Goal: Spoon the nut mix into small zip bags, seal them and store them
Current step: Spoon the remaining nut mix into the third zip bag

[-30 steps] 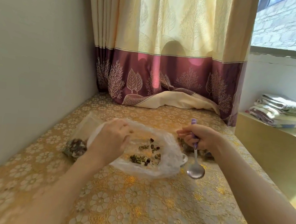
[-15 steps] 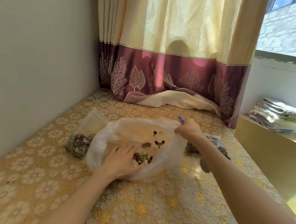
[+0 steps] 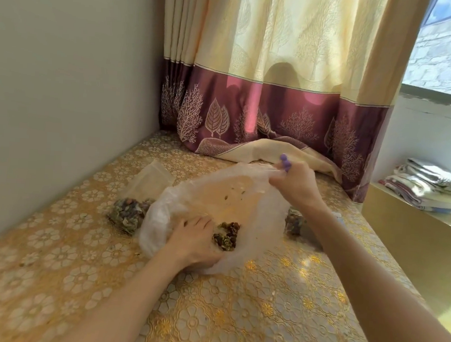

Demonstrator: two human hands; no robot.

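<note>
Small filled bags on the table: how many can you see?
2. One small filled bag lies left of the big plastic bag; another sits right of it, partly hidden behind the right forearm. More may be hidden.

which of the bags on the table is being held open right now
The big crinkly plastic bag in the middle. The right hand lifts its far edge while the left hand presses its near side down. The small filled bags beside it lie untouched.

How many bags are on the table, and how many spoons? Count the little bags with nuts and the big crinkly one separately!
Small zip bags with nut mix: 2, one left of the big bag and one right of it, partly hidden by the arm
Big crinkly plastic bag: 1
Spoons: 1, only its purple handle tip shows above the right hand
Total: 4
</note>
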